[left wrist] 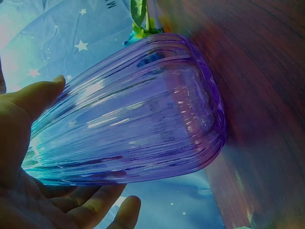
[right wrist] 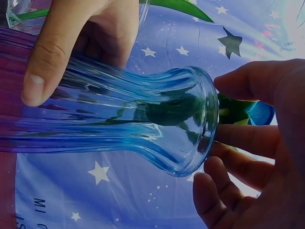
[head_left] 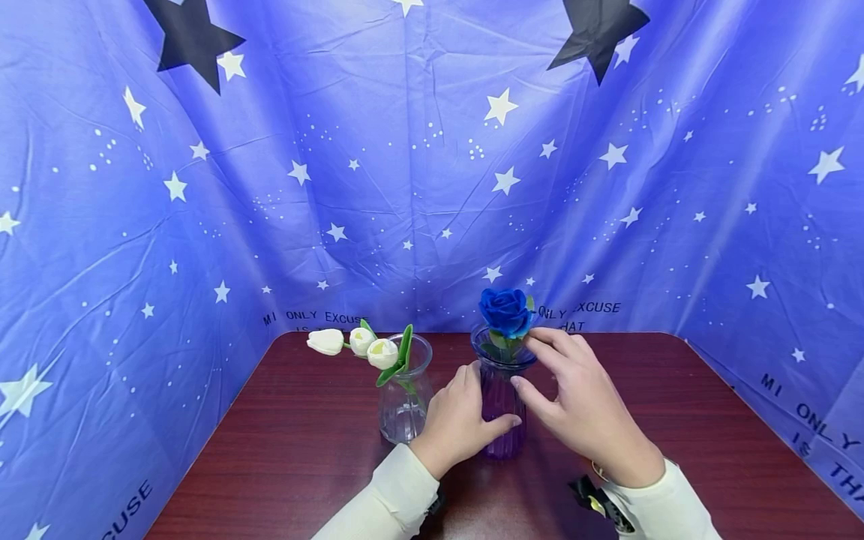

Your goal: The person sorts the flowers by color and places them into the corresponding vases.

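A ribbed vase of purple and blue glass (head_left: 502, 420) stands upright on the table. My left hand (head_left: 459, 420) holds its body from the left, thumb across the near side and fingers round the far side. Inside the neck is a blue artificial rose (head_left: 508, 312), its bloom above the rim and green leaves showing through the glass. My right hand (head_left: 583, 397) is at the rim (right wrist: 212, 119), thumb and fingers apart and loosely bent, fingertips right beside the rim and below the bloom. In the left wrist view the vase's base (left wrist: 205, 109) meets the table.
Left of my left hand stands a clear glass vase (head_left: 398, 420) with white artificial tulips (head_left: 382, 353) leaning out to the left. Dark red wood forms the tabletop (head_left: 270, 450). A blue star-patterned cloth (head_left: 405, 150) hangs behind and at both sides.
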The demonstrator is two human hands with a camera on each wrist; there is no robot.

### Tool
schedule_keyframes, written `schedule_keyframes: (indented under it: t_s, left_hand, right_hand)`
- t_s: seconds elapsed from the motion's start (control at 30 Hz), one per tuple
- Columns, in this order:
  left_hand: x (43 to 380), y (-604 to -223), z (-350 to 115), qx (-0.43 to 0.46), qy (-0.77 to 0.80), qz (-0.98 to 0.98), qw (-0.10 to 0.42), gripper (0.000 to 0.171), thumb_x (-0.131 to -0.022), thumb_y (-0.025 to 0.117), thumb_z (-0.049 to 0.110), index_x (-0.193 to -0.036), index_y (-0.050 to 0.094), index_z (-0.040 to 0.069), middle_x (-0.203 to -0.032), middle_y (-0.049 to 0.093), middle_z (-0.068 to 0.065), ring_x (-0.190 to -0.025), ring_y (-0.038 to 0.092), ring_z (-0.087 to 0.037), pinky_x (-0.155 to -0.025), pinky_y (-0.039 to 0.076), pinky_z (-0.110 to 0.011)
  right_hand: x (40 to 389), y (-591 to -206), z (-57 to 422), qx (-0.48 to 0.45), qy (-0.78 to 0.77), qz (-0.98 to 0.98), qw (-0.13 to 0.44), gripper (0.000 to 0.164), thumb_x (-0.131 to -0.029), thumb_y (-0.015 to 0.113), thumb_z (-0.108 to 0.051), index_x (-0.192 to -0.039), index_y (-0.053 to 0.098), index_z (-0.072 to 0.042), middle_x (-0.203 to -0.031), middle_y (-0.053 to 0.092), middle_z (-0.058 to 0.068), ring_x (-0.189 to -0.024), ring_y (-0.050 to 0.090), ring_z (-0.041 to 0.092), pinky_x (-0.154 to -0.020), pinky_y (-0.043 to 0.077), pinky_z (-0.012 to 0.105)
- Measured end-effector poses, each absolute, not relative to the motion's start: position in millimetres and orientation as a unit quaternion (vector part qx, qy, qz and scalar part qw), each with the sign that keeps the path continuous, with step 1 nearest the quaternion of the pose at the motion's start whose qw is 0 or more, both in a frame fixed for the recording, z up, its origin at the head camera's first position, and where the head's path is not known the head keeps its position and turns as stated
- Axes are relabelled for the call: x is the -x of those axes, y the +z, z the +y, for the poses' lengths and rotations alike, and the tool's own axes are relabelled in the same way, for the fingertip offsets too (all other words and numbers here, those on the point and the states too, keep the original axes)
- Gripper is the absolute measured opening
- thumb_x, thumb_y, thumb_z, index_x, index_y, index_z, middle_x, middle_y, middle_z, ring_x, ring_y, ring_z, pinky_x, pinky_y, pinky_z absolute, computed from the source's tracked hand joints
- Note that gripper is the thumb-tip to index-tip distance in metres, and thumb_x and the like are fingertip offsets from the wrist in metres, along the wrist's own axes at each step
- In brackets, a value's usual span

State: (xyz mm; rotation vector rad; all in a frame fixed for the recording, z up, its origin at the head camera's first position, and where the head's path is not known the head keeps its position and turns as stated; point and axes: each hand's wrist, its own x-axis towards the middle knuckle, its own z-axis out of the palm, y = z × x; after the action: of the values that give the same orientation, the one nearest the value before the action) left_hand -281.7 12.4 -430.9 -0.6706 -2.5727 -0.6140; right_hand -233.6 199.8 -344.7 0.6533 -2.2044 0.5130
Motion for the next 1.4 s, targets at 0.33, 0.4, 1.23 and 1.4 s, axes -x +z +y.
schedule_keyframes:
  t_s: [0.33, 0.4, 1.23, 1.4]
  left_hand:
    - [281.6, -431.5, 12.0, 0.241, -0.223, -0.922, 0.207, 0.093, -0.082, 0.075, 0.069, -0.143, 0.047, 0.005, -0.116, 0.064, -0.005, -0.101, 0.071, -0.022, -0.081, 0.06, -0.039]
    - [281.7, -431.7, 11.7, 0.243, -0.223, -0.921, 0.208, 0.092, -0.082, 0.074, 0.07, -0.143, 0.047, 0.006, -0.115, 0.065, -0.005, -0.101, 0.071, -0.022, -0.08, 0.06, -0.038]
    - [283.2, -432.2, 12.0, 0.243, -0.24, -0.916, 0.209, 0.085, -0.08, 0.076, 0.069, -0.138, 0.051, 0.011, -0.11, 0.065, -0.002, -0.097, 0.072, -0.02, -0.075, 0.06, -0.037]
    - [282.4, -431.4, 12.0, 0.243, -0.242, -0.916, 0.206, 0.086, -0.081, 0.076, 0.069, -0.138, 0.051, 0.011, -0.112, 0.065, -0.002, -0.098, 0.072, -0.019, -0.077, 0.06, -0.036]
  right_hand:
    - [233.5, -347.6, 195.0, -0.257, 0.201, -0.871, 0.367, 0.051, -0.08, 0.084, -0.028, -0.122, 0.072, -0.002, -0.129, 0.068, 0.01, -0.116, 0.053, 0.033, -0.1, 0.041, 0.051]
    - [233.7, -348.1, 194.6, -0.255, 0.202, -0.874, 0.361, 0.052, -0.081, 0.084, -0.029, -0.124, 0.072, -0.003, -0.131, 0.068, 0.01, -0.119, 0.052, 0.033, -0.102, 0.04, 0.051]
    - [232.9, -350.7, 193.8, -0.249, 0.173, -0.893, 0.332, 0.051, -0.081, 0.083, -0.037, -0.124, 0.073, -0.01, -0.13, 0.07, 0.006, -0.128, 0.05, 0.033, -0.103, 0.037, 0.062]
    - [232.9, -350.2, 194.7, -0.252, 0.172, -0.894, 0.329, 0.051, -0.081, 0.083, -0.035, -0.124, 0.073, -0.011, -0.13, 0.07, 0.006, -0.128, 0.05, 0.034, -0.105, 0.037, 0.061]
